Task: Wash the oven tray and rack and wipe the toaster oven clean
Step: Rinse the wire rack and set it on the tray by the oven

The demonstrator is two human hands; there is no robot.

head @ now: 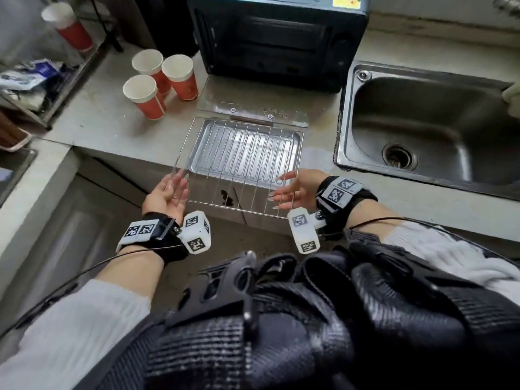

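Note:
I hold a wire oven rack (239, 168) flat between both hands; its near half juts past the counter's front edge. My left hand (165, 192) supports the rack's left side with straight fingers, palm up. At the rack's right side, my right hand (295, 190) touches it with spread, straight fingers. Under the rack's far half a shiny metal oven tray (296, 153) lies on the counter. Behind it stands the black toaster oven (275, 38), its glass door (253, 106) folded down flat onto the counter.
A steel sink (346, 114) with a drain lies to the right. Three red paper cups (157, 83) stand left of the oven. A wire shelf (36, 80) with packets and another red cup (70, 26) is at the far left.

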